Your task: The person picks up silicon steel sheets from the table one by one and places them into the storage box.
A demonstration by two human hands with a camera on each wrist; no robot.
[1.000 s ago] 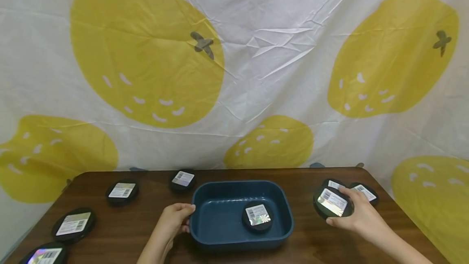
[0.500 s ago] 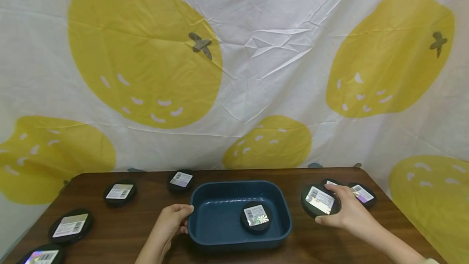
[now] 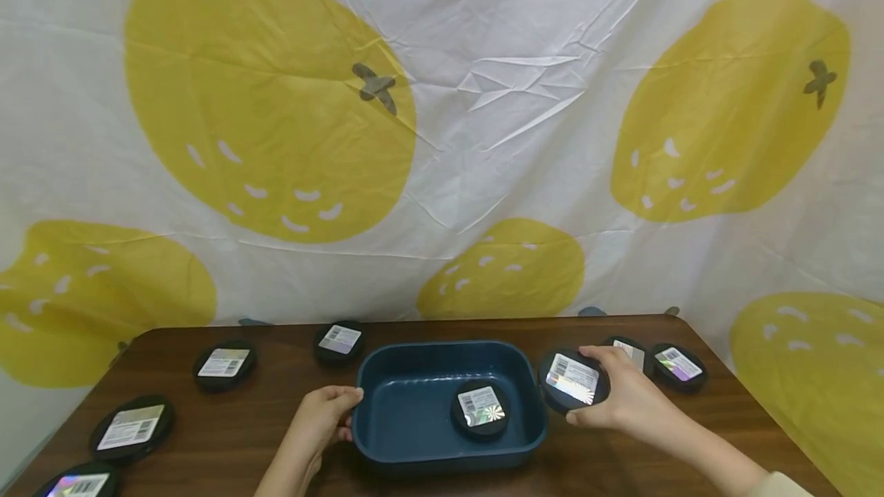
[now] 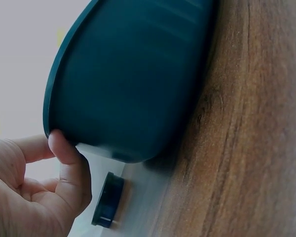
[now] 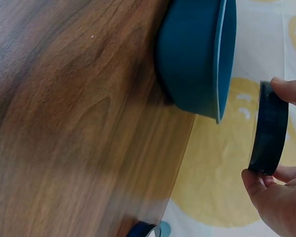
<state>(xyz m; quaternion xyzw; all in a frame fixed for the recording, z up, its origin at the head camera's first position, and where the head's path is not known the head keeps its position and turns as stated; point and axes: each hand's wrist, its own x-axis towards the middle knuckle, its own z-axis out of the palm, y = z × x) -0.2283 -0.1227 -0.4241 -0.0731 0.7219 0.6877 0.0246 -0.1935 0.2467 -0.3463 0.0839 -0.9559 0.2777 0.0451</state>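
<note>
Fingers [image 3: 606,353] of the right hand [image 3: 627,399] clamp a black disc [image 3: 572,382] by its edge, the thumb on the side nearer the person and the others opposite. Those of the left hand [image 3: 324,416] pinch a tray [image 3: 407,413] at its left rim.

A white cloth [image 3: 497,152] printed with yellow fruit [image 3: 269,98] hangs behind everything. In front of it is the brown, wood-grained bench [image 3: 228,439]. The tray, deep blue and round-cornered, stands upright near the middle of the bench.

At the lower right a pale sleeve [image 3: 780,485] shows on the right arm. The held disc is in the air just beside the tray's right rim; the right wrist view shows a gap between the two. One more disc [image 3: 479,411] lies flat in the right half of the tray. Two others [image 3: 679,368] lie side by side beyond the right hand, which partly covers one. Four [image 3: 224,365] lie on the left of the bench, the nearest cut off by the frame.

Each disc carries a pale label [image 3: 481,406], face up; the print is too small to read.
</note>
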